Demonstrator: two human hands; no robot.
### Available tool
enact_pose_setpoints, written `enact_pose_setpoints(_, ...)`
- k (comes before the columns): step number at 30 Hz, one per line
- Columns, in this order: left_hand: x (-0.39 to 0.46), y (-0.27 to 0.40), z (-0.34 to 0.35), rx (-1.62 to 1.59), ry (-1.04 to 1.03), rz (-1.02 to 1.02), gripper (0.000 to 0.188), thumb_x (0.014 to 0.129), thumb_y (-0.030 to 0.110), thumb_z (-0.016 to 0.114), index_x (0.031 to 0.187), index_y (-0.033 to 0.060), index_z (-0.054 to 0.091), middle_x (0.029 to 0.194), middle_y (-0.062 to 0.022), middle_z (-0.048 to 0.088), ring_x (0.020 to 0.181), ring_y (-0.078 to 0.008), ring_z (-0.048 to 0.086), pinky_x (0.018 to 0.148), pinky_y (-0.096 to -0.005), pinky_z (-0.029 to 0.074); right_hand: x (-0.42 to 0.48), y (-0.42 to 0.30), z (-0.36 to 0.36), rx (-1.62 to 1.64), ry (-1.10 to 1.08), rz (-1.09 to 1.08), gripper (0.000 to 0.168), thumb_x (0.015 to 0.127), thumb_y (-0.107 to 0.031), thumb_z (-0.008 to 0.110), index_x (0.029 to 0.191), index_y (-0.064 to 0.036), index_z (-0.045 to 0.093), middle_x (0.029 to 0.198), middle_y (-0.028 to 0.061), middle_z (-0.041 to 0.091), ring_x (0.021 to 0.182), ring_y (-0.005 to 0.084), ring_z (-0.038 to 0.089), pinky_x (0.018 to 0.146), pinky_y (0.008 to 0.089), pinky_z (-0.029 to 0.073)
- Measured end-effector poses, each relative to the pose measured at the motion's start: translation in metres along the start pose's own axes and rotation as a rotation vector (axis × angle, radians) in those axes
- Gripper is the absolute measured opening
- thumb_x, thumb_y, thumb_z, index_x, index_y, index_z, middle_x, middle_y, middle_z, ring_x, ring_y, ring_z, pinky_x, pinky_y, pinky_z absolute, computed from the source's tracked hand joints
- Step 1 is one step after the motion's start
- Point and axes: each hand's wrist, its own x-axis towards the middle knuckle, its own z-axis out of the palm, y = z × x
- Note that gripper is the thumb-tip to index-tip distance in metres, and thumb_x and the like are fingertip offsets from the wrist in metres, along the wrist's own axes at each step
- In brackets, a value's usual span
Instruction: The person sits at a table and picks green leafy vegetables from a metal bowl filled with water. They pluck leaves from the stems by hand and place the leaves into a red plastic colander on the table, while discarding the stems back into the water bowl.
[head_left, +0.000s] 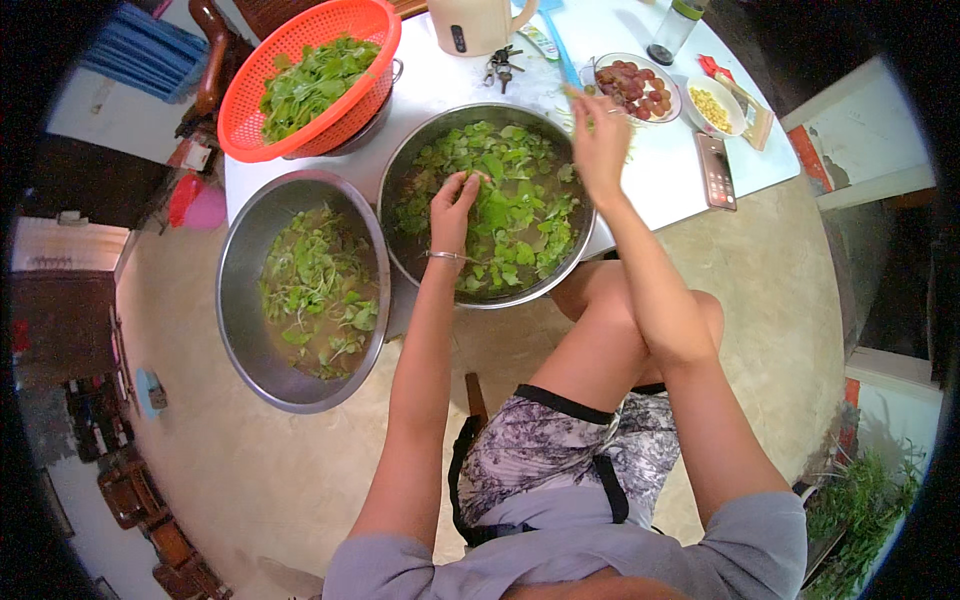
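Note:
A round metal basin (576, 264) on the table holds loose leafy greens (517, 196) in murky water. Over its left half, my left hand (450, 208) pinches a leafy sprig between thumb and fingers, a bracelet at the wrist. My right hand (606, 142) is raised above the basin's right rim, near green scraps on the tabletop; it is blurred, and I cannot tell whether its fingertips hold anything. To the left, a second metal basin (244, 330) contains more greens in brownish water. Behind it, an orange plastic colander (244, 124) is heaped with leaves.
On the white table (667, 191) are a cream electric kettle (474, 30), keys (502, 66), a plate of grapes (637, 88), a bowl of yellow kernels (711, 109), a glass bottle (676, 30) and a phone (716, 171) at the edge. My crossed legs are below.

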Motion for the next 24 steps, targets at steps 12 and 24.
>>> enact_pose_setpoints(12, 0.003, 0.008, 0.000, -0.199, 0.030, -0.235, 0.019, 0.090, 0.022, 0.060, 0.096, 0.0055, 0.067, 0.086, 0.0035, 0.062, 0.076, -0.0038, 0.051, 0.069, -0.0207, 0.041, -0.012, 0.006, -0.006, 0.167, -0.152, -0.031, 0.014, 0.084, -0.021, 0.061, 0.087, -0.010, 0.069, 0.084, 0.0104, 0.062, 0.075, 0.0280, 0.059, 0.067, 0.0381, 0.046)
enact_pose_setpoints(24, 0.003, 0.000, -0.007, -0.356, 0.014, -0.411, 0.027, 0.091, 0.028, 0.059, 0.107, 0.0064, 0.062, 0.096, -0.0003, 0.062, 0.089, -0.0086, 0.056, 0.081, -0.0271, 0.045, -0.049, -0.062, 0.017, 0.085, -0.424, -0.292, 0.016, 0.076, -0.021, 0.068, 0.082, -0.007, 0.067, 0.077, 0.0083, 0.063, 0.078, 0.0284, 0.059, 0.068, 0.0383, 0.047)
